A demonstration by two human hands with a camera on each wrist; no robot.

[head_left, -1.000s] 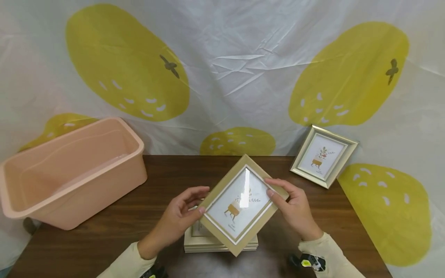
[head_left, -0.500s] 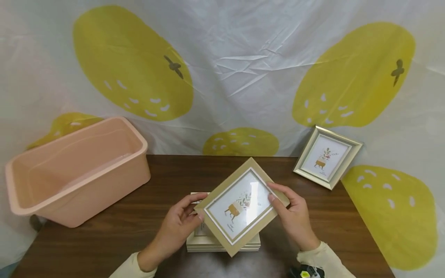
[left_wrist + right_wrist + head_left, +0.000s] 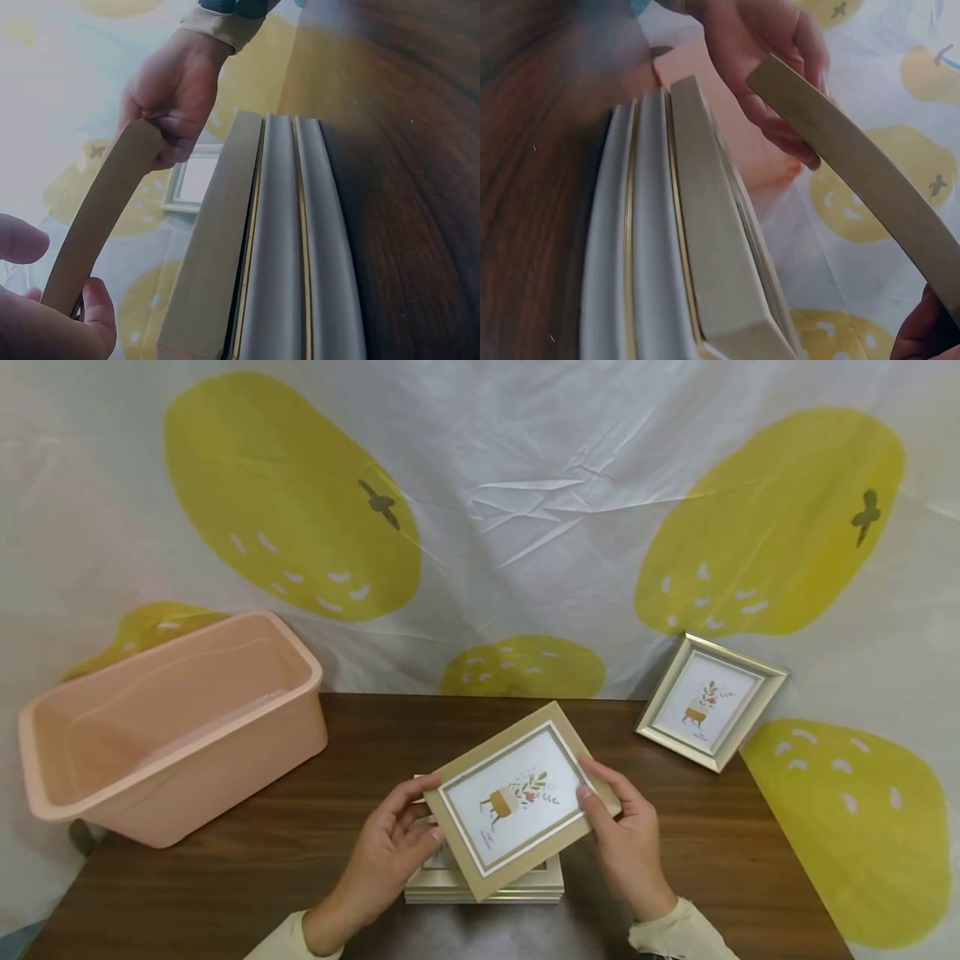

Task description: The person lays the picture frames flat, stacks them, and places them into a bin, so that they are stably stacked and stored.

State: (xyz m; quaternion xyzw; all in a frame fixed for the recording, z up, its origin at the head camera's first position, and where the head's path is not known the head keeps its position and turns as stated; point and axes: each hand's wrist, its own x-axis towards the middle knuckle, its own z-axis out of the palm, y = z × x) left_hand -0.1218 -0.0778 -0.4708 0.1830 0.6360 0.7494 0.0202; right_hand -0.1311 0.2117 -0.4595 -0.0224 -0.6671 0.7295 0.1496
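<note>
My left hand (image 3: 378,852) and right hand (image 3: 632,839) hold a tan picture frame (image 3: 517,797) with a white inner border and a plant-pot print. It is tilted and raised over a stack of frames (image 3: 498,893), which it partly covers in the head view. On the right edge, my thumb lies on the front, with the fingers at the rim. At the opposite edge, my left fingers are around the corner, partly hidden. Both wrist views show the held frame (image 3: 101,214) edge-on, beside several stacked frames (image 3: 649,232) with pale and gold sides.
A pink plastic bin (image 3: 172,727) stands at the left of the brown wooden table (image 3: 360,735). Another gold picture frame (image 3: 711,702) leans against the lemon-print cloth (image 3: 525,527) at the back right.
The held picture frame has turned from standing on its corner to a flatter slant. Its light reflection has gone, and the print shows plainly. The head view has shifted slightly.
</note>
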